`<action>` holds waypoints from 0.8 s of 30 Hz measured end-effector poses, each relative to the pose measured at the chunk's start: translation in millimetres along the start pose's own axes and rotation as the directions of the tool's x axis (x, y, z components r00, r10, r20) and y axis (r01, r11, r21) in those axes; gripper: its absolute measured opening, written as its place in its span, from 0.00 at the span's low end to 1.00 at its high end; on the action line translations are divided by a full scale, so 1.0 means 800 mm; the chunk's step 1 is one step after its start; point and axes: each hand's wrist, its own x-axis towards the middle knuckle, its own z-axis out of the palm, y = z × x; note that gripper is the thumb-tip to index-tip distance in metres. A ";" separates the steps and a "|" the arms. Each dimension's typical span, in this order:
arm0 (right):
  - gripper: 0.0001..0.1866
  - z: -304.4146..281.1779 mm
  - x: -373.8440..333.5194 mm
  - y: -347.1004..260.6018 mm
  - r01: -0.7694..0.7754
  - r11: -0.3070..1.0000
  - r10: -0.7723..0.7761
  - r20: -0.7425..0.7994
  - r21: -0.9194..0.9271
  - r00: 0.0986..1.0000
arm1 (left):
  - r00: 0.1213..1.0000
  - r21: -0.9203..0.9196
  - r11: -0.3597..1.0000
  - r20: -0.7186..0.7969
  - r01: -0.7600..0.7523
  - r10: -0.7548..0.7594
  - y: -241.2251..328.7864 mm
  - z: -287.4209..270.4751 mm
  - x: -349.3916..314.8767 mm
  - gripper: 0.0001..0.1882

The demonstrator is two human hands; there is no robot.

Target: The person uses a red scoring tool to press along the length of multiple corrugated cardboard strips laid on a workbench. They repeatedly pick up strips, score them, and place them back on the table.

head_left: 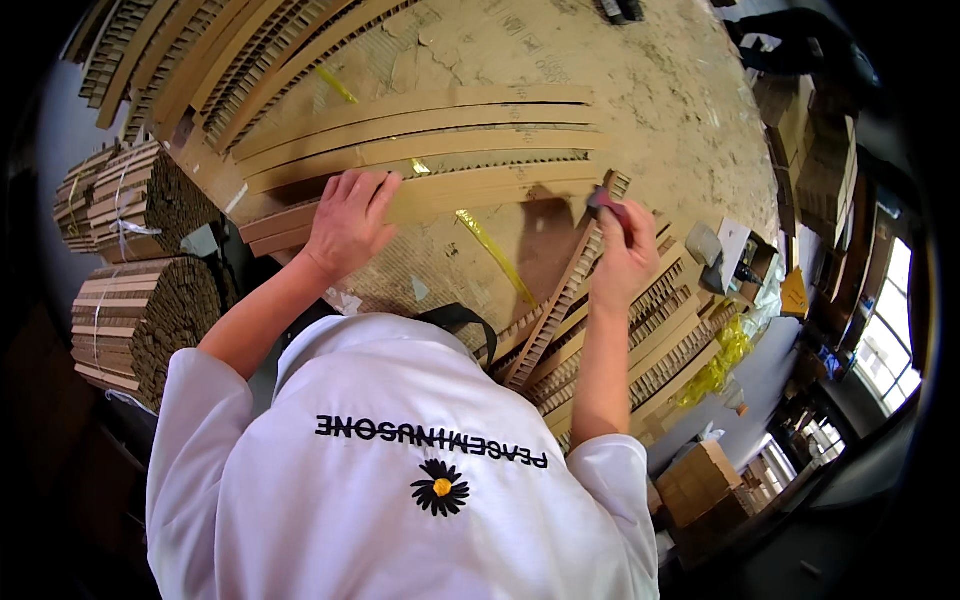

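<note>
My left hand (350, 222) is closed over the near edge of a long cardboard strip (490, 187), at the left part of the work surface. Its fingers lie together and point away from me. Pinched in my right hand (627, 255) is a small dark red and black tool (606, 203), whose exact kind I cannot make out. The tool is at the right end of the strip, close to the far end of a slanting honeycomb cardboard piece (560, 295). More long cardboard strips (430, 115) lie side by side beyond my left hand.
Honeycomb strips (650, 345) are stacked by my right forearm, and more strips (190, 60) fill the far left. Tied cardboard bundles (115, 320) stand at left. Yellow tape (495, 257) crosses the worn table (670, 90). Crumpled yellow film (722, 355) and a carton (697, 483) are at right.
</note>
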 end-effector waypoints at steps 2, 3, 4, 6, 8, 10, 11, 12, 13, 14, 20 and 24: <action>0.07 -0.015 -0.032 -0.006 -0.272 0.916 0.336 -0.191 0.295 0.922 | 1.000 0.034 0.999 0.001 -0.012 0.012 -0.006 -0.003 0.009 0.46; 0.07 -0.018 -0.048 -0.014 -0.328 0.863 0.431 -0.223 0.384 0.874 | 1.000 0.073 0.997 -0.025 -0.012 0.014 -0.006 -0.008 0.019 0.49; 0.08 -0.023 -0.065 -0.020 -0.372 0.799 0.524 -0.245 0.473 0.816 | 0.999 0.109 0.994 -0.051 -0.015 0.021 -0.004 -0.012 0.031 0.52; 0.08 -0.023 -0.106 -0.019 -0.407 0.762 0.566 -0.210 0.504 0.797 | 0.999 0.193 0.981 -0.043 0.023 -0.014 -0.009 -0.025 0.049 0.58; 0.08 -0.025 -0.139 -0.026 -0.432 0.753 0.579 -0.190 0.496 0.793 | 0.995 0.266 0.960 0.022 0.085 -0.095 -0.020 -0.031 0.068 0.66; 0.08 -0.025 -0.162 -0.039 -0.432 0.774 0.561 -0.186 0.463 0.806 | 0.985 0.315 0.946 0.126 0.072 -0.117 -0.032 -0.024 0.078 0.70; 0.08 -0.024 -0.174 -0.031 -0.409 0.800 0.530 -0.198 0.440 0.824 | 0.975 0.345 0.936 0.172 0.072 -0.138 -0.041 -0.021 0.079 0.71; 0.10 -0.022 -0.182 -0.044 -0.410 0.814 0.527 -0.226 0.412 0.819 | 0.967 0.319 0.945 0.214 0.067 -0.140 -0.043 -0.026 0.084 0.71; 0.10 -0.021 -0.190 -0.048 -0.400 0.817 0.524 -0.246 0.415 0.816 | 0.956 0.294 0.953 0.254 0.069 -0.148 -0.045 -0.031 0.089 0.71; 0.10 -0.016 -0.196 -0.050 -0.392 0.821 0.518 -0.252 0.416 0.817 | 0.943 0.272 0.958 0.287 0.088 -0.168 -0.049 -0.035 0.090 0.70; 0.06 -0.008 -0.229 -0.059 -0.320 0.850 0.463 -0.304 0.418 0.832 | 0.936 0.137 0.986 0.324 0.099 -0.139 0.022 -0.018 0.032 0.67; 0.07 0.002 -0.229 -0.084 -0.330 0.850 0.450 -0.243 0.410 0.859 | 0.955 0.136 0.978 0.229 0.160 -0.188 0.031 -0.049 0.007 0.66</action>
